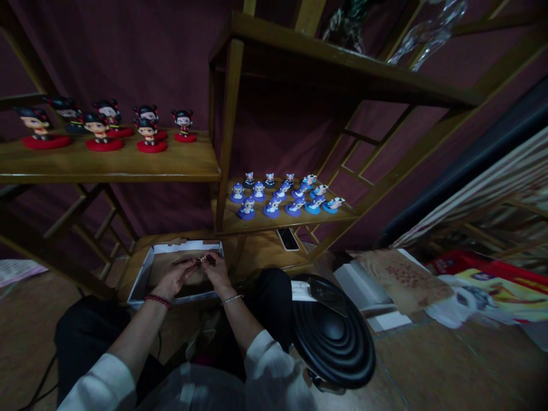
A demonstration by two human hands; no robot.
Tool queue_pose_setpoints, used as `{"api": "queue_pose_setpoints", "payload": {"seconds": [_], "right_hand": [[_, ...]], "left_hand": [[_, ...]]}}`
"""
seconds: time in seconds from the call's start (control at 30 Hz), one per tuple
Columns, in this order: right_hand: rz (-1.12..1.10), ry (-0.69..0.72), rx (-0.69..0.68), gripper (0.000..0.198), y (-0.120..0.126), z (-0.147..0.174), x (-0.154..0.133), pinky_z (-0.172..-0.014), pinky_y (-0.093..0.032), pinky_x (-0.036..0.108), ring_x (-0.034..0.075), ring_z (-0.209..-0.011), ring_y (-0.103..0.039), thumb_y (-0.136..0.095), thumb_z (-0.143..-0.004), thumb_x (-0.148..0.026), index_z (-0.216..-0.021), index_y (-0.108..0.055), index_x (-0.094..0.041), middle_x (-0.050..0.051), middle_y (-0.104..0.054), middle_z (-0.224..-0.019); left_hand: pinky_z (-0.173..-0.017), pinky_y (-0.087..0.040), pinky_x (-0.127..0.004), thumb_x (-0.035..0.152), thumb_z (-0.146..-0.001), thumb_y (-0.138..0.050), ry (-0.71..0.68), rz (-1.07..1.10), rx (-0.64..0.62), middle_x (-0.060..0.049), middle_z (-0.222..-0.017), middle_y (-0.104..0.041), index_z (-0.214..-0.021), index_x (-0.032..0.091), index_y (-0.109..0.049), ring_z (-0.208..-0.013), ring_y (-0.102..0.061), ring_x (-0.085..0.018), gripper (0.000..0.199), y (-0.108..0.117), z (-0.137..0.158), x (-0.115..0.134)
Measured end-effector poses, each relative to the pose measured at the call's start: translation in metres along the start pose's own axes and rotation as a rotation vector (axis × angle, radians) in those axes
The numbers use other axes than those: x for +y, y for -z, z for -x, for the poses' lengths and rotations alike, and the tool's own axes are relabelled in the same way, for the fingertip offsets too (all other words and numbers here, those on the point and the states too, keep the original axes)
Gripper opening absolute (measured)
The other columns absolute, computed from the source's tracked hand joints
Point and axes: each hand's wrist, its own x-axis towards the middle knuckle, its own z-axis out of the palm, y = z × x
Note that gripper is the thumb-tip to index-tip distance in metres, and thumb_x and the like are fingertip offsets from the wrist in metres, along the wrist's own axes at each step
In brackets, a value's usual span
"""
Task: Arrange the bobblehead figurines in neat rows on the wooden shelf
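Observation:
Over a shallow white cardboard box (148, 268) my left hand (178, 275) and my right hand (216, 270) come together, fingertips almost meeting. Both are closed in a pinch around a tiny object (202, 260), pale in part, too small and dark to name. Brown cardboard lines the box bottom beneath them. On the shelf up and to the right stand several small figurines (273, 207) on purple and blue round bases. Larger black-haired figurines (184, 123) on red bases occupy the upper left shelf.
A phone (288, 239) lies on the low wooden board right of the box. Beside my right knee is a round black ridged stool top (334, 337) with a dark flat item on it. Cardboard pieces (396, 277) and a plastic bag (456, 302) lie on the floor at right.

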Motion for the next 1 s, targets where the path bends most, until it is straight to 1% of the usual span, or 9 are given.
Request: {"api": "queue_pose_setpoints", "payload": {"seconds": [0.17, 0.3, 0.4, 0.5, 0.6, 0.7, 0.8, 0.87, 1.0], "right_hand": [[0.068, 0.061, 0.03, 0.022, 0.003, 0.006, -0.007, -0.082, -0.051, 0.027, 0.014, -0.084, -0.064, -0.055, -0.075, -0.018, -0.093, -0.066, -0.024, -0.001, -0.069, -0.087], [0.104, 0.081, 0.046, 0.025, 0.001, 0.007, -0.009, -0.089, -0.049, 0.028, 0.015, -0.09, -0.065, -0.055, -0.077, -0.018, -0.1, -0.065, -0.023, 0.0, -0.069, -0.093], [0.124, 0.078, 0.054, 0.03, -0.001, 0.008, -0.007, -0.09, -0.048, 0.028, 0.015, -0.093, -0.065, -0.056, -0.077, -0.018, -0.106, -0.064, -0.022, 0.002, -0.07, -0.097], [0.138, 0.068, 0.057, 0.027, -0.001, 0.007, -0.003, -0.088, -0.05, 0.028, 0.015, -0.09, -0.065, -0.055, -0.077, -0.017, -0.102, -0.065, -0.022, 0.002, -0.07, -0.095], [0.147, 0.054, 0.055, 0.021, 0.0, 0.005, 0.0, -0.085, -0.051, 0.028, 0.015, -0.085, -0.065, -0.054, -0.078, -0.019, -0.095, -0.067, -0.023, 0.0, -0.071, -0.088], [0.148, 0.032, 0.051, 0.022, 0.0, 0.002, 0.002, -0.082, -0.052, 0.027, 0.015, -0.083, -0.066, -0.053, -0.077, -0.018, -0.094, -0.067, -0.024, -0.001, -0.071, -0.086], [0.139, 0.016, 0.043, 0.027, -0.001, -0.001, 0.003, -0.082, -0.052, 0.027, 0.015, -0.084, -0.066, -0.052, -0.077, -0.017, -0.098, -0.066, -0.024, -0.001, -0.071, -0.087], [0.128, 0.014, 0.033, 0.027, -0.001, -0.002, 0.004, -0.082, -0.051, 0.026, 0.015, -0.084, -0.066, -0.052, -0.078, -0.018, -0.1, -0.066, -0.024, -0.001, -0.071, -0.088], [0.096, 0.017, 0.006, 0.023, 0.0, -0.002, 0.004, -0.078, -0.052, 0.024, 0.014, -0.081, -0.066, -0.053, -0.08, -0.022, -0.099, -0.067, -0.024, -0.001, -0.07, -0.088]], "left_hand": [[-0.083, -0.052, -0.041, 0.035, -0.088, -0.054, -0.051, -0.076, 0.005, -0.009, -0.12, -0.057, -0.116, 0.019, -0.056, -0.099, -0.059, -0.02, 0.032, 0.0, 0.008, -0.001], [-0.082, -0.052, -0.042, 0.035, -0.088, -0.056, -0.064, -0.15, -0.04, -0.009, -0.118, -0.058, -0.117, 0.017, -0.055, -0.098, -0.059, -0.02, 0.034, -0.002, 0.014, -0.001], [-0.08, -0.053, -0.04, 0.034, -0.087, -0.056, -0.074, -0.19, -0.075, -0.008, -0.115, -0.059, -0.115, 0.017, -0.056, -0.096, -0.06, -0.019, 0.033, -0.004, 0.015, 0.0], [-0.076, -0.054, -0.038, 0.033, -0.087, -0.057, -0.094, -0.198, -0.08, -0.008, -0.111, -0.06, -0.113, 0.016, -0.056, -0.092, -0.061, -0.018, 0.031, -0.005, 0.013, -0.001], [-0.071, -0.054, -0.034, 0.027, -0.087, -0.058, -0.107, -0.185, -0.064, -0.005, -0.102, -0.062, -0.106, 0.014, -0.058, -0.084, -0.062, -0.015, 0.023, -0.007, 0.011, -0.002], [-0.07, -0.054, -0.029, 0.01, -0.081, -0.061, -0.12, -0.163, -0.057, -0.002, -0.089, -0.065, -0.091, 0.013, -0.061, -0.077, -0.062, -0.012, 0.011, -0.009, 0.01, -0.003], [-0.073, -0.053, -0.024, -0.006, -0.07, -0.06, -0.128, -0.142, -0.067, -0.001, -0.079, -0.067, -0.082, 0.015, -0.064, -0.073, -0.063, -0.011, 0.025, -0.01, 0.012, 0.0], [-0.075, -0.054, -0.024, -0.008, -0.067, -0.06, -0.132, -0.128, -0.079, -0.001, -0.078, -0.068, -0.082, 0.016, -0.065, -0.073, -0.064, -0.012, 0.029, -0.009, 0.014, 0.002], [-0.078, -0.053, -0.025, -0.009, -0.064, -0.061, -0.132, -0.111, -0.092, -0.002, -0.081, -0.07, -0.082, 0.016, -0.067, -0.074, -0.066, -0.013, 0.032, -0.005, 0.016, 0.006]]}}
